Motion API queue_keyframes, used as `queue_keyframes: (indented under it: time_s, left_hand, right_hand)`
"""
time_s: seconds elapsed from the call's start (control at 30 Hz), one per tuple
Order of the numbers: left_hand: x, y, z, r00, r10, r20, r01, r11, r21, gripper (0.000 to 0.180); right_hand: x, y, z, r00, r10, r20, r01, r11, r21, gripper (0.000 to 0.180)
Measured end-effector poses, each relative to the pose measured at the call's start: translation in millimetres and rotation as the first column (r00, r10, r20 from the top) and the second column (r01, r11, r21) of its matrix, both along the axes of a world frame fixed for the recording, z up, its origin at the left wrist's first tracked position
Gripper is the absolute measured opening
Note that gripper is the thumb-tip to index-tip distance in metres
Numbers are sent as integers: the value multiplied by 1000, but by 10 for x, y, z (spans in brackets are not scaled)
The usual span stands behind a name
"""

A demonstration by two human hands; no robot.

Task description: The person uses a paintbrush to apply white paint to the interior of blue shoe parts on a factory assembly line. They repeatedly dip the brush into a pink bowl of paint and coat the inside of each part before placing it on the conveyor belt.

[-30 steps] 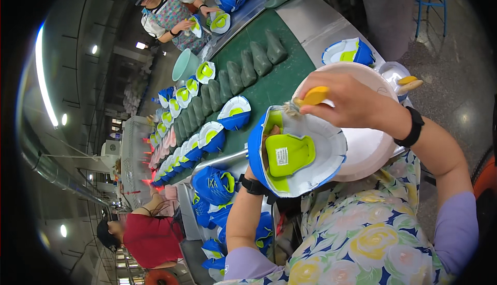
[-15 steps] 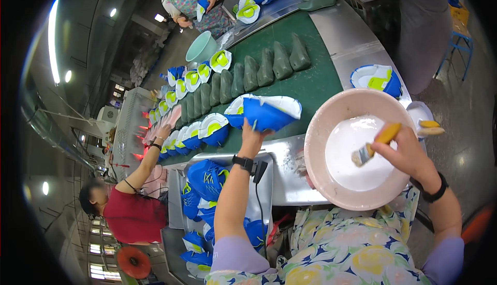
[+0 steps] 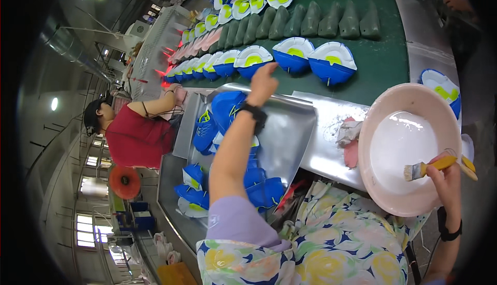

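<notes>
My right hand [image 3: 446,179] grips a paintbrush [image 3: 435,165] by its yellow handle, bristles pointing left over the white liquid [image 3: 404,148] in a pink basin [image 3: 374,109]. My left hand [image 3: 264,84] is raised at the near edge of the green belt [image 3: 380,62], fingers loosely bent with nothing visible in them. Just beyond it stands a blue shoe upper [image 3: 253,60] with a white rim and yellow-green inside, one of a row. At that row's right end is another shoe upper [image 3: 331,63]. Whether my fingertips touch the row is unclear.
Dark green shoe lasts [image 3: 310,20] line the belt. Left of me, a metal tray [image 3: 290,122] holds several blue uppers. A white rag [image 3: 349,132] lies left of the basin, and one upper [image 3: 441,89] beyond it. A co-worker in red [image 3: 137,137] works at left.
The upper held by my left hand now stands on the belt, and that hand is free. My right hand has drawn the brush toward the basin's near right side. The view has swung left.
</notes>
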State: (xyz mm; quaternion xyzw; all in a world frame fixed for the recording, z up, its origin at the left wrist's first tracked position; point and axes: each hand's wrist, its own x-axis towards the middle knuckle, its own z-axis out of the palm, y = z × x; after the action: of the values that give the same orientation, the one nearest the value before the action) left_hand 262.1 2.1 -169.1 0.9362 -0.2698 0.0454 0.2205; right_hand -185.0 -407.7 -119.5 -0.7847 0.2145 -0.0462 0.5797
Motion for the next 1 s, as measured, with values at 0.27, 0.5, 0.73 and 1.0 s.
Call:
queue_keyframes:
  time_s: [0.27, 0.5, 0.73, 1.0]
  left_hand:
    - [-830, 1466, -213, 917, 235, 322, -371, 798, 474, 48]
    - [-915, 1398, 483, 864, 50, 501, -133, 982, 131, 45]
    - [-1060, 1605, 1029, 992, 71, -108, -100, 950, -294, 39]
    - [-1149, 1398, 1195, 995, -78, -59, 71, 991, -116, 25]
  right_hand:
    - [513, -253, -63, 992, 92, -87, -114, 946, -304, 23]
    - [1282, -45, -495, 991, 117, 60, -85, 917, -389, 34]
    - [1013, 582, -549, 828, 519, -211, -560, 748, -356, 25]
    - [686, 123, -166, 905, 407, -126, -421, 815, -398, 20]
